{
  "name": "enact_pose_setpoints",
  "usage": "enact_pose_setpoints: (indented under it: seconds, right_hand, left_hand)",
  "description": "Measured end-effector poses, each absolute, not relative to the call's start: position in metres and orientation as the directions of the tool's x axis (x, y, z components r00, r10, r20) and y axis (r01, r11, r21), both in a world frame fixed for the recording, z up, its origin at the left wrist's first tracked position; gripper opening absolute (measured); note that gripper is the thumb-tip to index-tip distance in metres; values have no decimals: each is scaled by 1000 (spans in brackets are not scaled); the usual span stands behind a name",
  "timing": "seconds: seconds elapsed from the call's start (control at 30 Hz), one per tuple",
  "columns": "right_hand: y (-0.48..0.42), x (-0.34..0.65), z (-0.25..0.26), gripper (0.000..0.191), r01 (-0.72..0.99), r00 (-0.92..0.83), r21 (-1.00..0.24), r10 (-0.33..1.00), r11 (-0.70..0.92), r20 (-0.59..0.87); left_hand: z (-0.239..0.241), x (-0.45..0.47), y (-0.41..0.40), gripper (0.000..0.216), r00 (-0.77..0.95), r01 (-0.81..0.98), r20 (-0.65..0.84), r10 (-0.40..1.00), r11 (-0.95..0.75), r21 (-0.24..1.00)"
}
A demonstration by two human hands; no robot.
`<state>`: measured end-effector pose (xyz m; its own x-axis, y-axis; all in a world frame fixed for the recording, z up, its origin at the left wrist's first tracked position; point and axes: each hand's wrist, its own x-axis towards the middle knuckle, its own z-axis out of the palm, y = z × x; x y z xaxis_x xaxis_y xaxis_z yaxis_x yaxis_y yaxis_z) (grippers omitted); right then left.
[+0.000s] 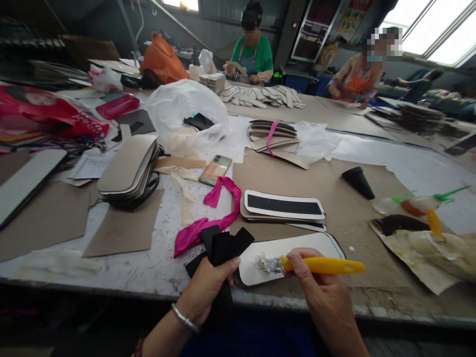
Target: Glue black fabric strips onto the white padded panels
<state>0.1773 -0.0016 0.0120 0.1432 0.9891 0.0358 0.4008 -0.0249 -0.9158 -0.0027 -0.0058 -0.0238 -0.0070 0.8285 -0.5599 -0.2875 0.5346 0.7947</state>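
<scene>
My right hand [323, 292] is closed round the yellow handle of a glue brush [323, 265]. The brush's pale, matted bristles rest over a white rounded panel [297, 248] at the table's front edge. In my left hand [208, 287] is a bunch of black fabric strips [226, 244], gripped beside the panel's left end. Just behind lies a small stack of similar panels [275, 218], the top one bearing a black strip [284, 204]. A bright pink cloth strip [230, 213] curls on the table left of that stack.
Glue-stained board with a bowl [442, 248] and a yellow handle stands at right, near squeeze bottles [420, 204] and a black cone [357, 181]. A phone [215, 169], a white plastic bag [178, 106] and panel stacks [126, 166] lie left. Two people [256, 52] work across the table.
</scene>
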Motion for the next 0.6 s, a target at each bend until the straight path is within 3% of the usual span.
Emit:
enact_pose_setpoints:
  seconds: [0.13, 0.33, 0.47, 0.6]
  right_hand:
    - [-7, 169, 14, 19, 390, 121, -921, 992, -19, 31]
    - [-9, 174, 18, 16, 517, 174, -856, 976, 25, 133]
    - [-11, 167, 16, 15, 485, 95, -870, 984, 85, 149]
    - [-9, 179, 5, 14, 572, 91, -803, 960, 167, 264]
  left_hand:
    - [-25, -4, -7, 30, -4, -259, -562, 827, 542, 800]
    - [-27, -4, -8, 34, -15, -214, -554, 832, 539, 815]
    - [-25, -4, -7, 32, -17, -203, -541, 841, 527, 825]
    - [-26, -3, -9, 34, -59, -171, -531, 845, 516, 840]
